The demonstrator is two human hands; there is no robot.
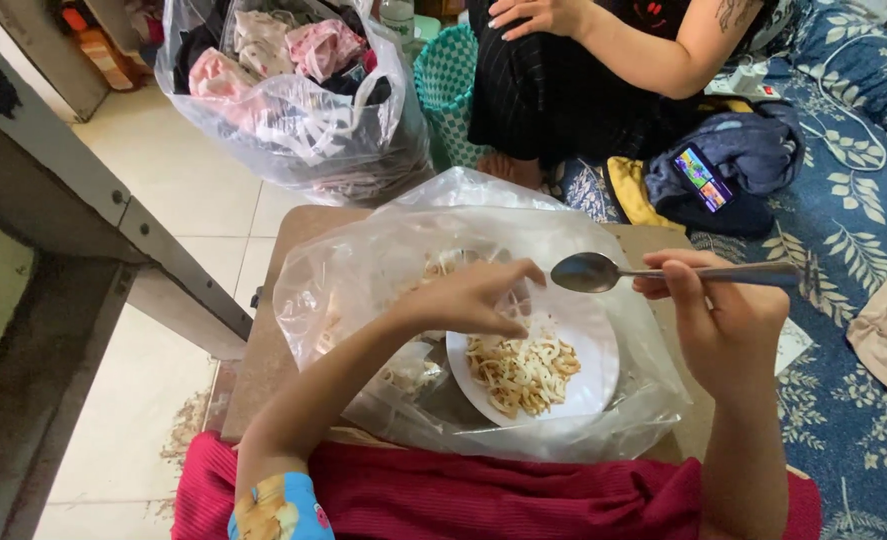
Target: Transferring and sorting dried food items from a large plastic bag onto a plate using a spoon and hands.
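A white plate (pixel 595 350) with a heap of pale shredded food (pixel 521 372) sits inside a large clear plastic bag (pixel 363 262) on a small wooden board (pixel 263 350). My left hand (pixel 468 298) reaches over the plate's far left rim, fingers curled and pinched together above the shreds; whether it grips any is hidden. My right hand (pixel 725 315) holds a metal spoon (pixel 603 271) level above the plate's right side, its bowl empty and pointing left.
Another person (pixel 603 50) sits across from me on a blue leaf-patterned mat (pixel 843 330). A clear bag of clothes (pixel 283 90), a teal basket (pixel 445 80) and a lit phone (pixel 703 180) on dark cloth lie beyond. A grey beam (pixel 93 200) runs along the left.
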